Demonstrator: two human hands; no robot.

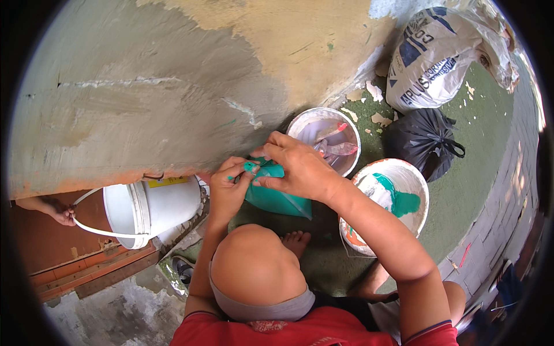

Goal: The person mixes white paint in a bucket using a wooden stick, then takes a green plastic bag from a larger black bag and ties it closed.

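Note:
A clear plastic bag of green paint (283,203) hangs in front of my bent knee, its top gathered between my two hands. My left hand (229,183) pinches the bag's neck, and green paint smears its fingertips. From the other side my right hand (303,167) grips the top of the bag with thumb and fingers. Just right of my right forearm stands a pail (424,202) of white material with a pool of green paint (405,203) in it. Beyond my right hand is a white bucket (356,135) with red-marked tools (337,141) in pale liquid.
At the left, another person's hand (64,214) holds the handle of a tilted white bucket (167,202). A black tied bag (418,138) and a large white sack (427,75) sit at the far right. The patched wall (167,104) rises ahead; paint flakes (375,92) litter its foot.

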